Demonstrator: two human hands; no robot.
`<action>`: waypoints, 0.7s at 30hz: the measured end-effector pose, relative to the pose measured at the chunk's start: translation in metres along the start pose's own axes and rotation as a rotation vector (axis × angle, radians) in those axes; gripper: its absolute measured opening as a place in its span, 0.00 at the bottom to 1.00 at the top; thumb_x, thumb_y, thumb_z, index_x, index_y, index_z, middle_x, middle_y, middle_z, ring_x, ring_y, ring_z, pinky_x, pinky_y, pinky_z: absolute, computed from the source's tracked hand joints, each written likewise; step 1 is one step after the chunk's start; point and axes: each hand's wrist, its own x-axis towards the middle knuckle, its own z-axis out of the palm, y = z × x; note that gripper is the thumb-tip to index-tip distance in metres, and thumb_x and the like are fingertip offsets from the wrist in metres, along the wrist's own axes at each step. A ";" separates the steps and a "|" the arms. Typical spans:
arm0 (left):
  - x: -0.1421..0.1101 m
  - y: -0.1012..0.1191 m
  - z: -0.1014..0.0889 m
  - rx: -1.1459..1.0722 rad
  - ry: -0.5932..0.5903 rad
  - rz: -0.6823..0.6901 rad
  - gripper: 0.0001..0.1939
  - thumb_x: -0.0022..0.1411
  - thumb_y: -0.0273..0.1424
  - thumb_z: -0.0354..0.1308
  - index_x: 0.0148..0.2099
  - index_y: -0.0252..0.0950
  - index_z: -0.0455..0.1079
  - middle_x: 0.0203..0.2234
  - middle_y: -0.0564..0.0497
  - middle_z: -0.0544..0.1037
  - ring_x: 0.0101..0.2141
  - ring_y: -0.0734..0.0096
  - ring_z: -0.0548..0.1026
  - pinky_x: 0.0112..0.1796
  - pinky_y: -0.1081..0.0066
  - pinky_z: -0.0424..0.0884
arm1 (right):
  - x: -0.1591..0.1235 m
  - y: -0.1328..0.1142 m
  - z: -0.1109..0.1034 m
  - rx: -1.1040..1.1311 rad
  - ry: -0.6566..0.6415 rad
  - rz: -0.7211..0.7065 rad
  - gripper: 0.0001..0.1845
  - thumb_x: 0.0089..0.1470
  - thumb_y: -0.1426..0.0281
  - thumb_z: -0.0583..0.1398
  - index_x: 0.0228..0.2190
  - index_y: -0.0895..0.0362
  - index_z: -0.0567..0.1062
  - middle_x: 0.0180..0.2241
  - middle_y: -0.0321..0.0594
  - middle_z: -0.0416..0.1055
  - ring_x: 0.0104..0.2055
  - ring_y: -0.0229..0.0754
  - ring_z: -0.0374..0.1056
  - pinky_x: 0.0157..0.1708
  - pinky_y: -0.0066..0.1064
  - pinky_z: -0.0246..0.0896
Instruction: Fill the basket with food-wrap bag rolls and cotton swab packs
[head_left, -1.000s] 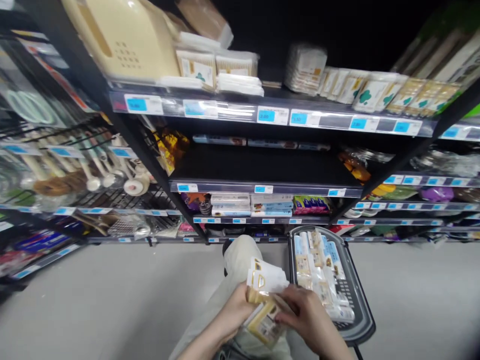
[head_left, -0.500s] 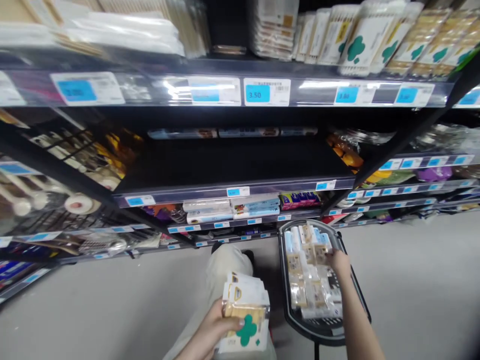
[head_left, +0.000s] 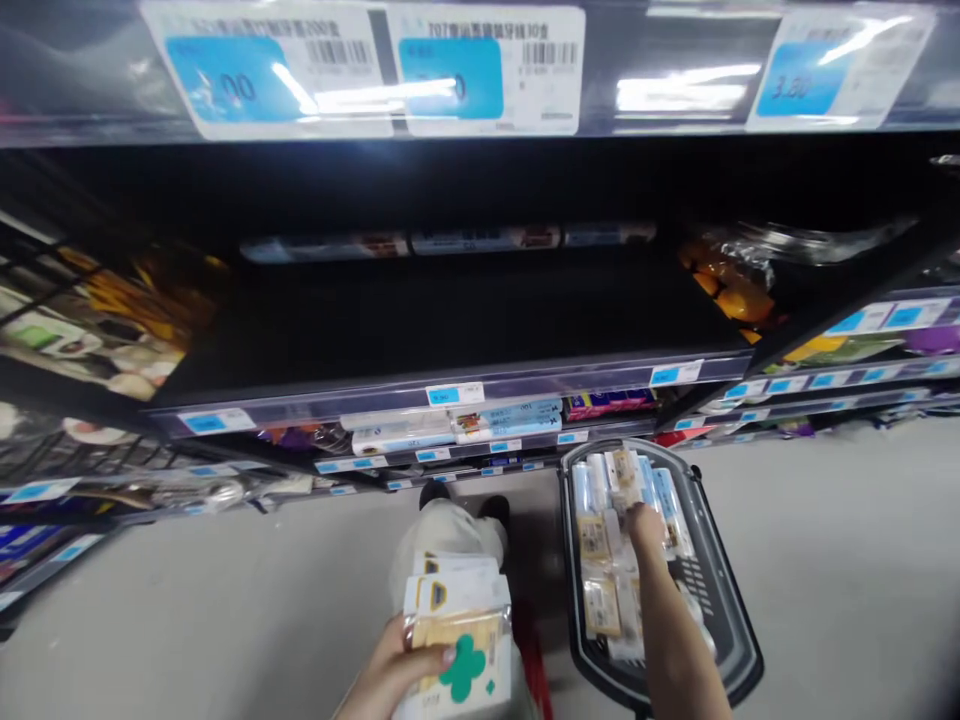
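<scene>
My left hand [head_left: 394, 668] is closed on a stack of clear packets [head_left: 457, 625], the top one printed with a green clover, held low over my knee. My right hand [head_left: 645, 524] reaches down into a dark shopping basket [head_left: 720, 610] on the floor and rests on the small packets [head_left: 600, 540] piled in it. Its fingers curl onto one packet, though I cannot see whether it is gripped. In front of me is a black shelf [head_left: 450, 320] that is mostly bare.
Blue price tags [head_left: 480, 70] line the shelf edge right above my view. Lower shelves hold flat boxes [head_left: 457, 425]. Orange bagged goods [head_left: 731, 290] sit at the right, hanging kitchen tools [head_left: 97, 340] at the left. Grey floor [head_left: 187, 610] lies to both sides.
My head has moved closer to the shelf. My right hand left the packets held in my left hand and went into the basket; the left hand still holds the stack.
</scene>
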 end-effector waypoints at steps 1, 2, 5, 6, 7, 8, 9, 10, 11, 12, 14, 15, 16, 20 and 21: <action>0.001 0.001 0.001 -0.007 -0.003 0.005 0.22 0.34 0.27 0.69 0.36 0.29 0.75 0.30 0.43 0.81 0.33 0.52 0.78 0.37 0.61 0.72 | -0.002 0.000 -0.001 0.016 0.005 0.005 0.15 0.58 0.63 0.56 0.42 0.60 0.71 0.43 0.42 0.69 0.43 0.42 0.68 0.43 0.40 0.65; 0.002 0.001 0.003 -0.016 -0.005 0.010 0.22 0.34 0.27 0.69 0.37 0.30 0.75 0.30 0.43 0.81 0.34 0.52 0.78 0.37 0.61 0.72 | -0.004 0.000 -0.003 0.034 0.015 0.013 0.15 0.58 0.63 0.56 0.42 0.60 0.71 0.42 0.42 0.70 0.43 0.42 0.68 0.43 0.41 0.64; 0.003 0.003 0.007 -0.044 0.000 0.020 0.23 0.34 0.28 0.70 0.38 0.30 0.74 0.31 0.43 0.81 0.34 0.52 0.78 0.38 0.61 0.72 | -0.014 0.001 -0.019 0.110 0.081 0.048 0.15 0.58 0.62 0.56 0.43 0.59 0.70 0.43 0.43 0.69 0.44 0.43 0.67 0.45 0.43 0.63; 0.002 0.004 0.009 -0.046 -0.006 0.022 0.23 0.34 0.28 0.70 0.38 0.30 0.74 0.31 0.43 0.81 0.34 0.52 0.78 0.38 0.61 0.72 | -0.019 0.001 -0.027 0.145 0.115 0.055 0.16 0.59 0.63 0.55 0.44 0.60 0.69 0.44 0.45 0.69 0.45 0.44 0.67 0.46 0.44 0.62; 0.001 0.005 0.010 -0.045 -0.019 0.028 0.23 0.34 0.28 0.70 0.38 0.30 0.75 0.31 0.43 0.81 0.34 0.52 0.78 0.38 0.61 0.72 | -0.027 0.001 -0.036 0.185 0.150 0.050 0.17 0.60 0.63 0.53 0.45 0.62 0.69 0.44 0.48 0.68 0.46 0.46 0.66 0.46 0.45 0.61; -0.001 0.006 0.012 -0.042 -0.038 0.036 0.23 0.34 0.28 0.70 0.38 0.30 0.75 0.31 0.42 0.81 0.34 0.52 0.78 0.38 0.61 0.72 | -0.037 -0.001 -0.044 0.233 0.179 0.022 0.18 0.60 0.64 0.52 0.45 0.63 0.69 0.44 0.51 0.68 0.46 0.48 0.66 0.47 0.46 0.60; -0.003 0.007 0.014 -0.040 -0.059 0.046 0.23 0.34 0.28 0.70 0.38 0.29 0.75 0.31 0.42 0.81 0.33 0.52 0.78 0.38 0.61 0.72 | -0.050 -0.003 -0.053 0.288 0.196 -0.031 0.19 0.61 0.64 0.50 0.45 0.65 0.68 0.44 0.54 0.68 0.46 0.49 0.66 0.47 0.45 0.59; -0.005 0.008 0.016 -0.040 -0.079 0.055 0.23 0.34 0.28 0.70 0.38 0.29 0.75 0.31 0.42 0.81 0.33 0.52 0.78 0.37 0.61 0.72 | -0.067 -0.005 -0.061 0.344 0.196 -0.104 0.19 0.60 0.64 0.49 0.45 0.65 0.68 0.43 0.55 0.69 0.44 0.49 0.67 0.46 0.43 0.60; -0.007 0.009 0.018 -0.043 -0.098 0.063 0.23 0.34 0.27 0.70 0.39 0.29 0.75 0.30 0.42 0.81 0.32 0.53 0.78 0.37 0.62 0.72 | -0.088 -0.008 -0.068 0.396 0.183 -0.191 0.20 0.60 0.63 0.49 0.45 0.64 0.69 0.41 0.53 0.70 0.43 0.48 0.67 0.45 0.40 0.61; -0.010 0.010 0.020 -0.048 -0.117 0.071 0.24 0.34 0.26 0.70 0.39 0.29 0.75 0.30 0.42 0.81 0.32 0.54 0.78 0.37 0.62 0.72 | -0.113 -0.011 -0.074 0.463 0.149 -0.303 0.20 0.59 0.62 0.49 0.45 0.62 0.69 0.40 0.49 0.71 0.40 0.45 0.68 0.43 0.37 0.62; -0.015 0.011 0.024 -0.058 -0.155 0.086 0.24 0.34 0.25 0.70 0.40 0.29 0.75 0.31 0.42 0.81 0.32 0.54 0.79 0.37 0.63 0.73 | -0.171 -0.017 -0.084 0.601 0.053 -0.533 0.20 0.57 0.59 0.50 0.44 0.58 0.68 0.36 0.41 0.72 0.36 0.41 0.69 0.38 0.31 0.64; -0.018 0.011 0.025 -0.062 -0.173 0.093 0.25 0.34 0.24 0.70 0.40 0.28 0.75 0.31 0.42 0.81 0.32 0.54 0.79 0.36 0.63 0.73 | -0.202 -0.020 -0.088 0.774 -0.047 -0.721 0.21 0.55 0.57 0.52 0.45 0.58 0.67 0.34 0.41 0.71 0.33 0.41 0.68 0.35 0.32 0.64; -0.021 0.010 0.027 -0.067 -0.193 0.102 0.25 0.33 0.24 0.70 0.40 0.28 0.74 0.31 0.41 0.81 0.33 0.54 0.79 0.36 0.63 0.73 | -0.232 -0.023 -0.091 0.893 -0.129 -0.826 0.24 0.53 0.55 0.54 0.46 0.57 0.65 0.32 0.39 0.70 0.31 0.40 0.67 0.31 0.31 0.63; -0.033 0.006 0.033 -0.109 -0.282 0.143 0.26 0.35 0.25 0.71 0.41 0.27 0.74 0.34 0.39 0.81 0.35 0.51 0.78 0.39 0.60 0.73 | -0.317 -0.035 -0.088 0.923 -0.263 -0.748 0.23 0.46 0.59 0.63 0.41 0.56 0.65 0.27 0.34 0.68 0.26 0.37 0.64 0.25 0.27 0.59; -0.037 0.005 0.034 -0.121 -0.305 0.153 0.26 0.35 0.26 0.71 0.41 0.27 0.74 0.34 0.39 0.81 0.36 0.51 0.78 0.39 0.60 0.73 | -0.328 -0.037 -0.084 0.932 -0.290 -0.721 0.20 0.46 0.59 0.63 0.37 0.57 0.66 0.27 0.34 0.68 0.26 0.37 0.64 0.25 0.27 0.59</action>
